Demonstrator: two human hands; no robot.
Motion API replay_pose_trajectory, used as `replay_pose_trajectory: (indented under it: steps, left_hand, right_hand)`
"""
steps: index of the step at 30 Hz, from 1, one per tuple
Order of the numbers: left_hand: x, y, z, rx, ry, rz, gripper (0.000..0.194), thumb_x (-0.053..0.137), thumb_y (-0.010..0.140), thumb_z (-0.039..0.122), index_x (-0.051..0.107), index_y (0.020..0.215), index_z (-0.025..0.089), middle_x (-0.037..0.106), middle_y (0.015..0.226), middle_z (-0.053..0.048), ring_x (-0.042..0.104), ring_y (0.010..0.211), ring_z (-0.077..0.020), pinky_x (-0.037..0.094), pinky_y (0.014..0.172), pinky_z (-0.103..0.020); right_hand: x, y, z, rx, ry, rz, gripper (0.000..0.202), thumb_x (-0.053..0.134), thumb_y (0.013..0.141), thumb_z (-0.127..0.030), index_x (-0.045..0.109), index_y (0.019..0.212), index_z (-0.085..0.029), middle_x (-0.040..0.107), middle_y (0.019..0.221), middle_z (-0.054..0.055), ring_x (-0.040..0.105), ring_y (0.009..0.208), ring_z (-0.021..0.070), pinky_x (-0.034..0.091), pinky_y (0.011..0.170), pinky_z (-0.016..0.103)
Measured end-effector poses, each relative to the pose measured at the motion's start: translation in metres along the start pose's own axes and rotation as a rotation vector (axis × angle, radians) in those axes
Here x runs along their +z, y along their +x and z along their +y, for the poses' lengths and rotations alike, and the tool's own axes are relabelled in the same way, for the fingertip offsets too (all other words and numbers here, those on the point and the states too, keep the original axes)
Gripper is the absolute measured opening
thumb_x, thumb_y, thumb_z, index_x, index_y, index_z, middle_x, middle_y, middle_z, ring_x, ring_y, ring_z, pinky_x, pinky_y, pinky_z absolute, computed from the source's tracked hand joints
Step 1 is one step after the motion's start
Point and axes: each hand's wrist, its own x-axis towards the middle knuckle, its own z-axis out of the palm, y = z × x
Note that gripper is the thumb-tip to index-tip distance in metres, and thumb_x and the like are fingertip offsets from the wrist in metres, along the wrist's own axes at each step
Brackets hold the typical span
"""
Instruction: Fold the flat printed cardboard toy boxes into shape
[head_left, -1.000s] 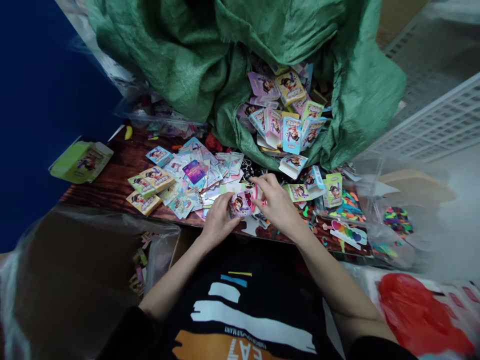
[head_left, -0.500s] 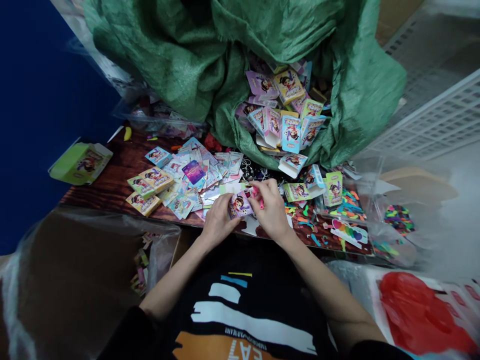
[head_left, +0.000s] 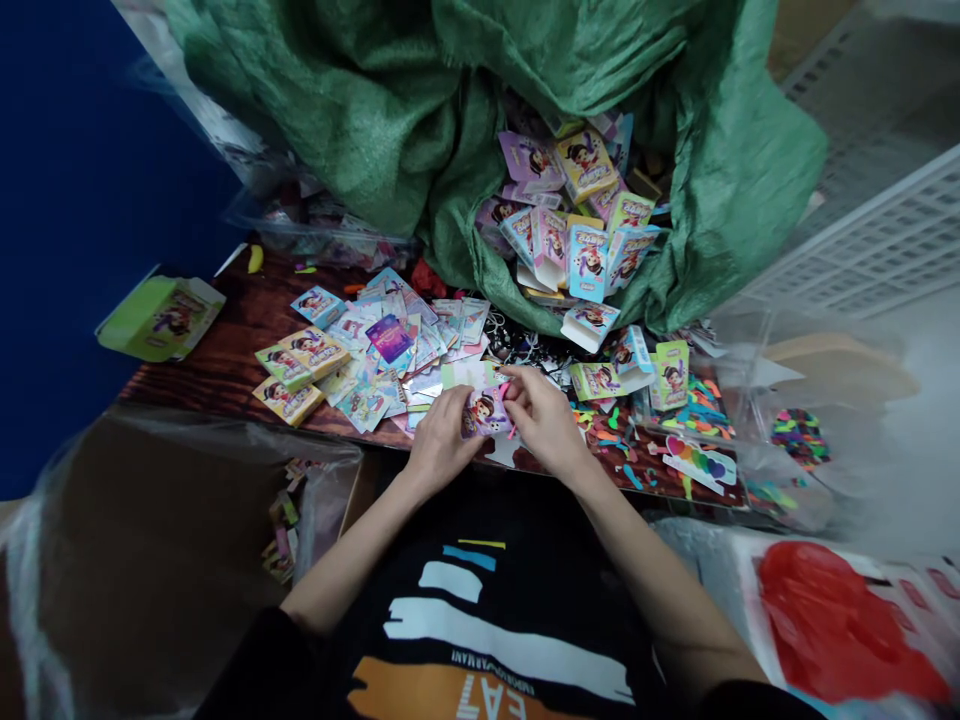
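Note:
A small purple cardboard box (head_left: 486,412) with a cartoon girl printed on it is held over the table's front edge. My left hand (head_left: 446,435) is closed around its left side. At the box's right end, the fingers of my right hand (head_left: 546,420) pinch a small pink item (head_left: 507,392), whose kind I cannot make out; most of it is hidden by the fingers and the box. Just behind the hands lies a pale green card or flap (head_left: 465,374). To the left spreads a heap of printed cards (head_left: 375,345), with a purple card (head_left: 388,339) on top.
A green woven sack (head_left: 345,130) full of small boxes (head_left: 587,260) stands behind. Yellow and green boxes (head_left: 300,360) sit left of the cards. Colourful small plastic pieces (head_left: 622,440) lie at right. A plastic-lined carton (head_left: 187,540) is below left, and a red plastic bag (head_left: 832,620) below right.
My right hand has brought the pink item to the box's right end, where less of it shows now. My left hand keeps its hold on the box. The view has shifted slightly.

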Motion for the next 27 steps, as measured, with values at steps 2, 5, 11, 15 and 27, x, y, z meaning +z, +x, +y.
replay_pose_trajectory:
  steps: [2,5,11,15,27]
  left_hand:
    - [0.001,0.001,0.001,0.003,-0.016,0.024,0.062,0.071,0.076,0.017,0.042,0.131,0.02,0.06,0.128,-0.013,0.058,0.121,-0.0295,0.051,0.101,-0.043]
    - [0.002,0.001,0.0,-0.01,-0.048,0.039,0.061,0.072,0.075,0.017,0.043,0.13,0.02,0.061,0.126,-0.012,0.06,0.119,-0.0288,0.051,0.099,-0.042]
    - [-0.001,0.003,-0.008,-0.087,-0.096,0.047,0.062,0.077,0.073,0.026,0.046,0.126,0.021,0.063,0.119,-0.01,0.064,0.109,-0.0277,0.054,0.09,-0.039]
    - [-0.001,0.004,-0.008,-0.07,-0.09,0.043,0.061,0.075,0.074,0.025,0.046,0.128,0.022,0.062,0.122,-0.01,0.062,0.114,-0.0284,0.052,0.094,-0.041]
    - [0.001,0.002,-0.004,-0.102,-0.172,-0.006,0.063,0.078,0.073,0.028,0.048,0.128,0.021,0.062,0.123,-0.01,0.062,0.114,-0.028,0.057,0.086,-0.038]
  right_hand:
    - [0.005,0.002,-0.003,-0.077,-0.146,0.103,0.032,0.047,0.085,-0.011,0.062,0.113,-0.018,0.065,0.098,0.009,0.061,0.084,0.0226,0.048,0.077,0.036]
    - [0.007,0.003,-0.008,-0.144,-0.289,0.144,0.025,0.048,0.09,-0.014,0.066,0.106,-0.019,0.067,0.096,0.01,0.059,0.092,0.0268,0.047,0.081,0.039]
    - [-0.009,-0.003,-0.014,-0.229,-0.313,0.1,0.023,0.049,0.096,-0.022,0.071,0.103,-0.02,0.067,0.096,0.011,0.054,0.093,0.028,0.047,0.082,0.043]
    - [-0.015,-0.005,-0.016,-0.244,-0.362,-0.045,0.026,0.047,0.095,-0.018,0.073,0.096,-0.021,0.065,0.097,0.012,0.053,0.093,0.0283,0.047,0.08,0.044]
    - [-0.043,-0.024,-0.002,-0.136,-0.145,0.064,0.012,0.056,0.093,-0.025,0.068,0.093,-0.023,0.065,0.09,0.007,0.063,0.087,0.0237,0.048,0.076,0.037]
